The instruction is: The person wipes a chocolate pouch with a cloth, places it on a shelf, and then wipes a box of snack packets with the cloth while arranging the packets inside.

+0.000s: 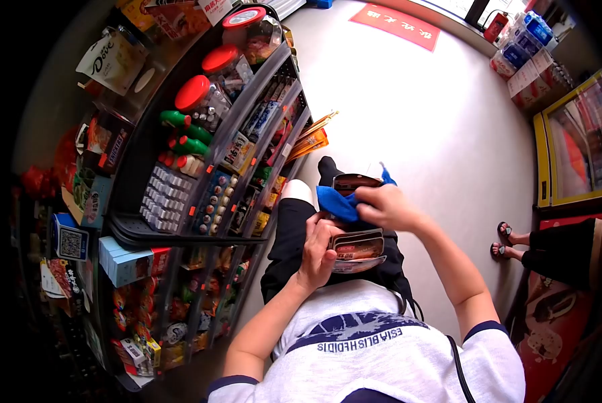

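Note:
My left hand (318,254) is closed around the edge of some flat, shiny packets (358,248) above my lap, its thumb on their near side. A blue cloth (338,204) is pinched in my right hand (381,207), just beyond the packets. One end of blue material sticks up past the right hand's knuckles. Another dark packet (356,181) shows behind the cloth. Part of the left fingers is hidden behind the packets and cloth.
Tiered snack shelves (210,168) with red-lidded jars (192,94) stand close on the left. On the right are a yellow-framed freezer (543,161) and another person's legs (549,262). A red mat (395,27) lies on the floor near the doorway.

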